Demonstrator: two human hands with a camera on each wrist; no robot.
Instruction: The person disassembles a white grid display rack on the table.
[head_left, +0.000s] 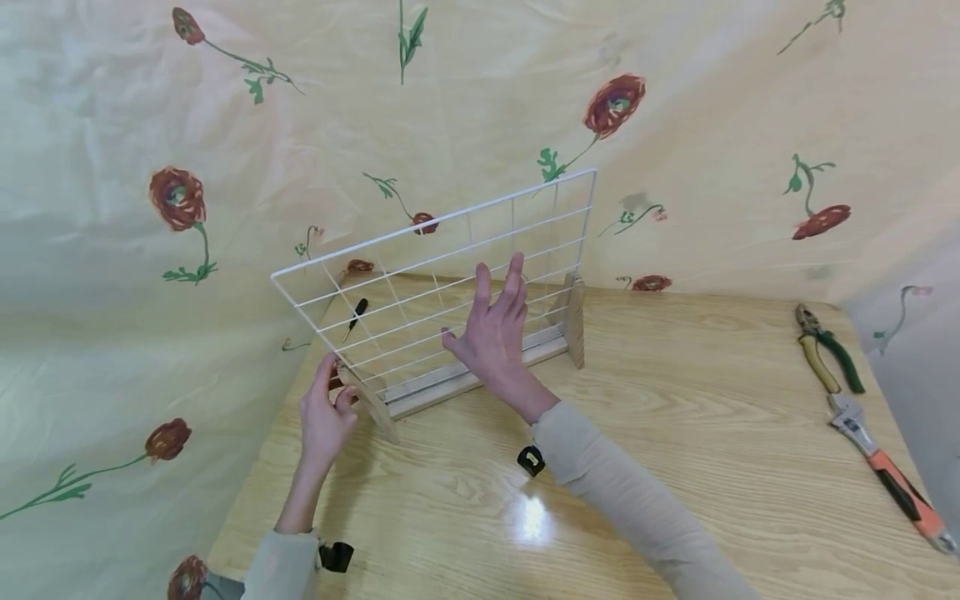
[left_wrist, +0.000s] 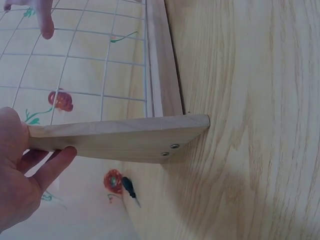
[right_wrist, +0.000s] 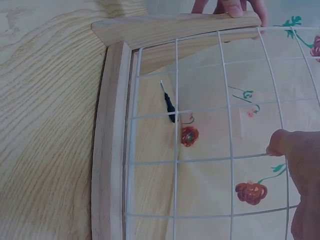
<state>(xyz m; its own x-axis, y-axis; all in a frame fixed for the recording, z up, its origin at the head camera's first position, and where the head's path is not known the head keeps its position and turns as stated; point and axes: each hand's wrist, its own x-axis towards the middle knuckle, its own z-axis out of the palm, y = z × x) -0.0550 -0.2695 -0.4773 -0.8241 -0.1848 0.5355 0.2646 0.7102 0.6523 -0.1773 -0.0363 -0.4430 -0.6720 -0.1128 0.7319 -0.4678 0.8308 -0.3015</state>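
A white wire grid stands tilted in a wooden stand, its lower edge along the base bar. My left hand grips the upper end of the left wooden side panel, with fingers on both faces. Two screw heads show low on that panel's outer face. In front of the grid is my right hand, fingers spread and mostly straight. Its thumb appears to touch a wire in the right wrist view. The right side panel has no hand on it.
A black-handled screwdriver lies behind the grid. Pliers and an adjustable wrench with an orange and black handle lie at the table's right edge. Flower-printed cloth hangs behind the wooden table.
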